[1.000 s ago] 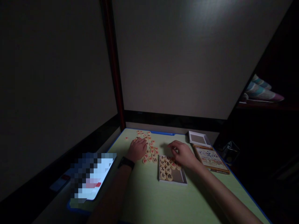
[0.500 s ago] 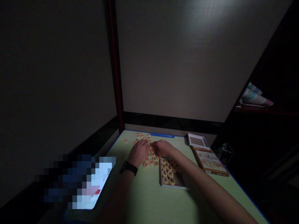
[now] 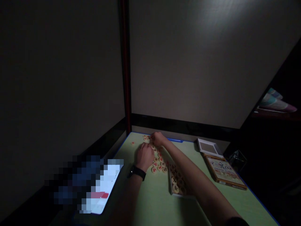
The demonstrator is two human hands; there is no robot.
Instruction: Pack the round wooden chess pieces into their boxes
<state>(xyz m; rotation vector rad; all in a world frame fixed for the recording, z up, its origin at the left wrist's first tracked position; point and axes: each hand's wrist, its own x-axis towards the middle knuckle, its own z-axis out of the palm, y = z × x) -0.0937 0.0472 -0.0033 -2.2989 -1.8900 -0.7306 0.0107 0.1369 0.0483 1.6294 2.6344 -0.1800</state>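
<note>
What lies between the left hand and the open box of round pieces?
In the head view, loose round pieces, some marked in red, lie on the green table between the left hand and the box.

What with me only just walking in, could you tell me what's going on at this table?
Someone is handling small round pieces marked with red or black characters. Their left hand lies over the loose group on the green table, and their right hand is at its far end; whether either grips a piece is hidden. More pieces sit in a shallow box, partly hidden by the right forearm. Beyond are a white tray and an illustrated box.
</note>
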